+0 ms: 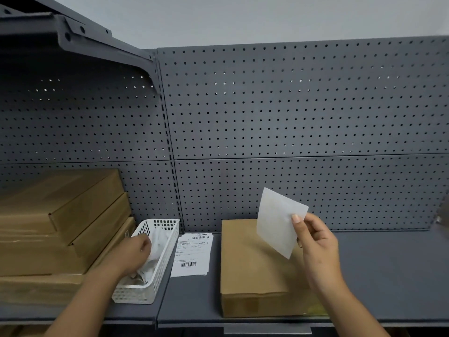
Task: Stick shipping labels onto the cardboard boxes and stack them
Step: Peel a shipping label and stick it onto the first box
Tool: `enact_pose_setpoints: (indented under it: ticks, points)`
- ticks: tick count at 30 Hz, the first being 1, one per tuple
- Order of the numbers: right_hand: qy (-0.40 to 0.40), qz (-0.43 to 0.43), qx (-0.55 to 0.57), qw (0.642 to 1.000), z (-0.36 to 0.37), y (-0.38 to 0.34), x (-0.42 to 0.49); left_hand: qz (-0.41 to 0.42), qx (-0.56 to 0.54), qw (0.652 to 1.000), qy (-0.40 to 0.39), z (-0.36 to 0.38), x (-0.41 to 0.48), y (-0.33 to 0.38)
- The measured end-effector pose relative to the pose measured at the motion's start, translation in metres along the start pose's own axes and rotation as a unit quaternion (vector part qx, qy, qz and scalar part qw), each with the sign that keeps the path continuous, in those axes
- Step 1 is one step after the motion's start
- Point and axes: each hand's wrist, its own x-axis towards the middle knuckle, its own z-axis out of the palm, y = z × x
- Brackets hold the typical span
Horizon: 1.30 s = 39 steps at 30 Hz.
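the label sheet [279, 221] in the right hand [315, 244] looks thin, light and floppy. it shows a blank pale face to the camera, so i cannot tell which side is sticky. a sheet like this probably curls and clings to itself, so it is best held by an edge or corner, away from any adhesive, and laid down from one edge. the right hand does that: thumb and fingertips pinch the sheet near its right edge, and the other fingers are loosely curled. the sheet stands tilted in the air above the far part of the cardboard box [250, 271] and does not touch it.

that box lies flat on the shelf [388, 276], near its front edge. it looks stiff and flat-topped, and its bare lid is a firm surface to press on. for stacking it should be gripped by its two sides.

the left hand [134, 251] reaches into the white basket [136, 294], with its fingers against crumpled paper [158, 242]. it is blurred, so i cannot tell whether it grips the paper or only touches it.

printed labels [192, 254] lie between the basket and the box. the stacked boxes [60, 227] sit at the left.
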Motion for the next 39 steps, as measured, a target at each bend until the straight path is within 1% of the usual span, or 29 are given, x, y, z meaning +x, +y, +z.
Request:
enact_pose_setpoints:
  ticks: [3,5,6,8,9,11,13,15,17,19,21,22,24,27,29,30,31,32,33,34,35,36,37,39]
  points:
    - [-0.012,-0.004,-0.005,1.0,-0.005,-0.004,0.0,0.0,-0.037,0.998,0.047,-0.005,-0.009,0.011]
    - [-0.018,-0.008,-0.002,1.0,-0.007,-0.008,0.0,0.017,-0.066,0.994,0.089,-0.008,-0.019,0.031]
    - [-0.023,-0.009,-0.002,1.0,-0.008,-0.009,0.0,0.024,-0.112,0.987,0.11,-0.008,-0.025,0.045]
    - [-0.043,-0.013,-0.013,0.999,-0.009,-0.01,0.001,0.054,-0.24,0.961,0.124,-0.008,-0.036,0.079]
    - [-0.055,-0.018,-0.019,0.998,-0.01,-0.009,0.001,0.064,-0.308,0.942,0.113,-0.007,-0.041,0.098]
    - [-0.071,-0.028,-0.021,0.997,-0.01,-0.008,0.001,0.048,-0.45,0.89,0.061,-0.003,-0.051,0.133]
    - [-0.085,-0.037,-0.025,0.995,-0.01,-0.007,0.0,0.017,-0.538,0.843,-0.011,0.003,-0.06,0.164]
    - [-0.106,-0.055,-0.042,0.992,-0.011,-0.006,-0.001,0.004,-0.577,0.812,-0.081,0.012,-0.067,0.189]
    - [-0.127,-0.074,-0.058,0.987,-0.013,-0.004,-0.003,-0.007,-0.602,0.788,-0.131,0.023,-0.072,0.205]
    - [-0.148,-0.088,-0.061,0.983,-0.014,-0.005,-0.006,-0.018,-0.632,0.759,-0.154,0.029,-0.074,0.216]
    - [-0.166,-0.111,-0.079,0.977,-0.018,-0.006,-0.008,-0.021,-0.667,0.729,-0.152,0.031,-0.075,0.223]
    - [-0.174,-0.128,-0.095,0.972,-0.022,-0.005,-0.009,-0.018,-0.675,0.723,-0.146,0.031,-0.076,0.226]
    - [-0.192,-0.151,-0.116,0.963,-0.03,-0.003,-0.012,-0.016,-0.675,0.727,-0.123,0.034,-0.076,0.228]
    - [-0.208,-0.14,-0.113,0.961,-0.046,0.003,-0.023,-0.013,-0.671,0.737,-0.077,0.039,-0.074,0.228]
    - [-0.198,-0.129,-0.091,0.967,-0.055,0.005,-0.031,-0.002,-0.665,0.745,-0.054,0.043,-0.072,0.227]
    - [-0.175,-0.123,-0.072,0.974,-0.056,0.008,-0.033,0.005,-0.661,0.749,-0.045,0.044,-0.071,0.227]
    - [-0.14,-0.103,-0.047,0.984,-0.056,0.011,-0.032,0.012,-0.659,0.751,-0.038,0.046,-0.071,0.227]
    - [-0.09,-0.059,-0.017,0.994,-0.054,0.013,-0.029,0.017,-0.659,0.752,-0.033,0.048,-0.07,0.228]
    - [-0.037,0.001,0.011,0.999,-0.05,0.014,-0.024,0.024,-0.659,0.751,-0.028,0.05,-0.068,0.228]
    - [-0.002,0.064,0.031,0.997,-0.045,0.014,-0.019,0.031,-0.659,0.752,-0.021,0.052,-0.067,0.23]
    - [-0.001,0.116,0.041,0.992,-0.04,0.014,-0.014,0.037,-0.658,0.752,-0.013,0.054,-0.066,0.231]
    - [-0.019,0.145,0.036,0.989,-0.036,0.014,-0.009,0.041,-0.659,0.751,-0.007,0.056,-0.065,0.232]
    - [-0.042,0.152,0.025,0.987,-0.033,0.015,-0.004,0.045,-0.659,0.751,-0.001,0.056,-0.064,0.234]
    - [-0.08,0.141,0.005,0.987,-0.032,0.017,0.003,0.054,-0.654,0.754,0.006,0.059,-0.061,0.235]
